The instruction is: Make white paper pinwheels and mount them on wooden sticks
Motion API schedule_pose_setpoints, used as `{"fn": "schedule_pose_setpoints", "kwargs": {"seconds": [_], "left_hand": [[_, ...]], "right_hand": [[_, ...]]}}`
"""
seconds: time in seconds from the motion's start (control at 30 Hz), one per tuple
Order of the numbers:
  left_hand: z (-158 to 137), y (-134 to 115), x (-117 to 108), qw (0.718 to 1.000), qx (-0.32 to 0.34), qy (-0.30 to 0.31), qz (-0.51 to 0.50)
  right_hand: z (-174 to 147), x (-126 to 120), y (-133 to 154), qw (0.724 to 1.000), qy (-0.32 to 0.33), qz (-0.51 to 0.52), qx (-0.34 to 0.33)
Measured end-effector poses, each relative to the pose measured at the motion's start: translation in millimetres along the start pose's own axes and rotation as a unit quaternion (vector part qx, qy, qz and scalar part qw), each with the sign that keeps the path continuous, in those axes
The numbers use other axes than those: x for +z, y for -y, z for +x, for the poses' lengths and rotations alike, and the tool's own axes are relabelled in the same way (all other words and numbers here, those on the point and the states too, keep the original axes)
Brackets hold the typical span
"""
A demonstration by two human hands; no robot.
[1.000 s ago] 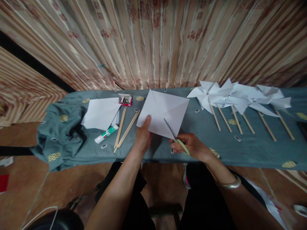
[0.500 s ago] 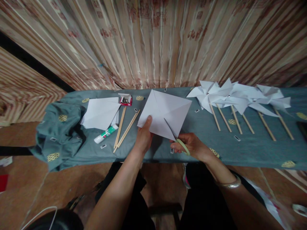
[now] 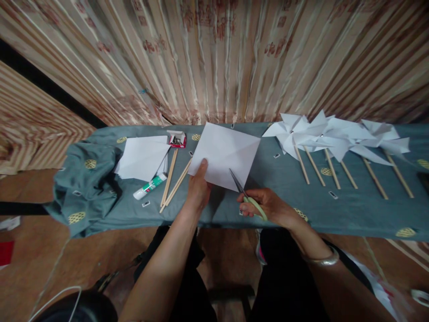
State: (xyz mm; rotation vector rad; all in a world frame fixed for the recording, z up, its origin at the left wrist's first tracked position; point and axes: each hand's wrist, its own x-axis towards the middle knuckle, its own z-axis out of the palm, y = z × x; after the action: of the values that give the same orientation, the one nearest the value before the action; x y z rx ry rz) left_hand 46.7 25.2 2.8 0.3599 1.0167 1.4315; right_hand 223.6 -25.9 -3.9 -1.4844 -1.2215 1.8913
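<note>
My left hand (image 3: 199, 185) pinches the lower left corner of a white square sheet of paper (image 3: 226, 150), thumb on top and fingers underneath. The sheet is held above the cloth, with faint crease lines on it. In my right hand (image 3: 264, 205) is a pair of scissors (image 3: 255, 206) with pale green handles. Their blades point up and left, over the lower right part of the sheet. Whether the blades touch the paper I cannot tell.
Left on the blue-green cloth (image 3: 214, 217) lie a stack of white paper (image 3: 142, 156), a glue stick (image 3: 149, 186), several wooden sticks (image 3: 170, 176) and a red box of small metal pins (image 3: 177, 139). Several paper pinwheels (image 3: 291, 132) on sticks lie at right. A curtain (image 3: 214, 58) hangs behind.
The sheet has shifted a little left and turned slightly with my left hand. The scissors' blades look closer together, and my right hand has barely moved.
</note>
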Motion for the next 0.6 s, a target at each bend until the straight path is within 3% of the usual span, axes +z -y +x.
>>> {"fn": "schedule_pose_setpoints", "kwargs": {"seconds": [0.13, 0.2, 0.3, 0.4, 0.5, 0.6], "left_hand": [[14.2, -13.9, -8.5, 0.999, 0.036, -0.026, -0.013], [17.7, -19.2, -12.8, 0.998, 0.041, -0.045, -0.01], [15.6, -16.9, -17.7, 0.999, 0.032, -0.032, 0.022], [9.5, -4.2, -20.2, 0.997, 0.006, 0.004, 0.079], [7.1, 7.3, -22.1, 0.993, -0.007, 0.029, 0.116], [11.5, 11.7, -25.4, 0.991, 0.012, 0.037, 0.128]], "right_hand": [[-12.4, -11.5, 6.5, 0.998, 0.038, -0.029, 0.04], [-16.4, -20.8, 6.9, 0.999, 0.023, -0.035, 0.03], [-14.4, -34.9, 4.5, 0.991, -0.113, -0.018, -0.065], [-4.6, -44.2, 4.0, 0.95, -0.263, 0.008, -0.167], [4.3, -47.6, 7.1, 0.911, -0.349, 0.012, -0.221], [3.5, -45.1, 10.6, 0.891, -0.378, 0.006, -0.252]]}}
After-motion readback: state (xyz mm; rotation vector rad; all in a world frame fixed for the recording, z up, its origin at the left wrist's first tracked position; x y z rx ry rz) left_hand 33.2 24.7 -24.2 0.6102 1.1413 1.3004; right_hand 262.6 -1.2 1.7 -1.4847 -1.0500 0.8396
